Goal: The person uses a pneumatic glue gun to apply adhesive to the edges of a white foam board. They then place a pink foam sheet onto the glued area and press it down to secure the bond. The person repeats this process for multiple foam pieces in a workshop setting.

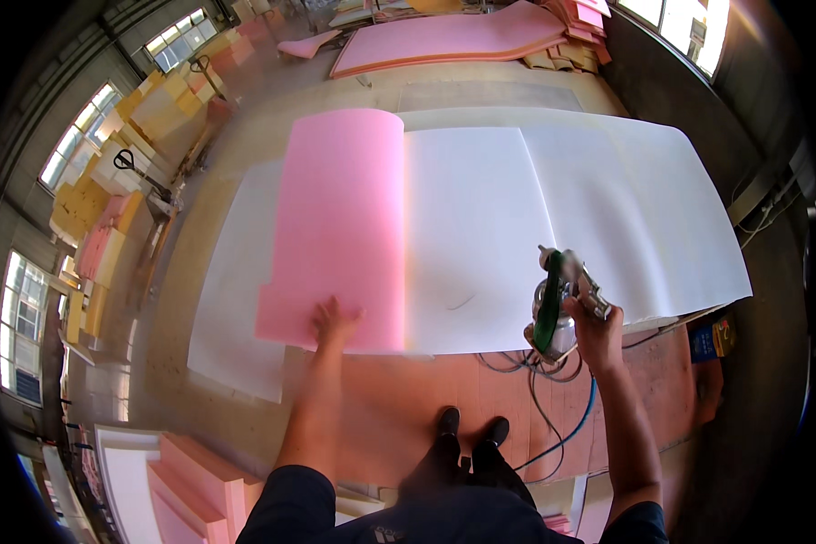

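My left hand (pixel 337 324) rests with its fingers spread on the near end of a pink foam sheet (pixel 340 218), which looks curved over at its far end. Beside it on the right lies a white foam sheet (pixel 476 227) with a thin dark curved mark near its front. In my right hand (pixel 597 334) is a metal spray gun (pixel 553 313) with a silver cup and a long green part. It is held above the seam between that sheet and a larger white sheet (pixel 644 208) to the right. My fingers partly hide its handle.
Hoses (pixel 553 426) trail under the table's front edge, near my shoes (pixel 449 420). Pink foam sheets (pixel 453 41) are stacked at the far side. Yellow and pink foam blocks (pixel 109 227) line the left wall beside a pallet jack (pixel 140 172). More pink foam (pixel 190 490) stands at the lower left.
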{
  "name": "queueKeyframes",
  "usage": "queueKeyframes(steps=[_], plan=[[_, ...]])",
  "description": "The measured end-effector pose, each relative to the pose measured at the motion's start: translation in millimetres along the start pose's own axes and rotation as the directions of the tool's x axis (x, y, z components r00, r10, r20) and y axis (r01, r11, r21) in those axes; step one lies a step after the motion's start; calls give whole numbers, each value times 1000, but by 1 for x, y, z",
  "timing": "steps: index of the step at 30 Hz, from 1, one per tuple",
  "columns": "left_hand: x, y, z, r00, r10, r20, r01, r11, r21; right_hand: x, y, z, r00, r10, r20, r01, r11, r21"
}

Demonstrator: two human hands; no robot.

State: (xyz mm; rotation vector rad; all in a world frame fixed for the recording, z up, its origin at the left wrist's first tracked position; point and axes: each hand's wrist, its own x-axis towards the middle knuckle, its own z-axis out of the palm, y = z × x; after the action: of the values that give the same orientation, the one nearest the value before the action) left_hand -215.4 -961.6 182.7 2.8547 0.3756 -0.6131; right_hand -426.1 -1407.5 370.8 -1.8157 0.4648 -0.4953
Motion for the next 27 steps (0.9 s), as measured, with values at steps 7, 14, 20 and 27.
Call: queueKeyframes(steps=[7,14,20,27], plan=[[1,-1,13,998,-63,13,63,997,-33,37,-8,20,998,-44,-39,40,995,-91],[-2,-4,18,997,-74,4,74,997,-17,45,5,24,995,-68,-73,59,991,-117],[-2,-11,10,998,-61,4,61,998,-10,47,8,24,991,-75,-113,61,991,-119],[6,-23,-5,999,-52,15,51,998,41,49,14,24,981,-80,-178,56,989,-137]])
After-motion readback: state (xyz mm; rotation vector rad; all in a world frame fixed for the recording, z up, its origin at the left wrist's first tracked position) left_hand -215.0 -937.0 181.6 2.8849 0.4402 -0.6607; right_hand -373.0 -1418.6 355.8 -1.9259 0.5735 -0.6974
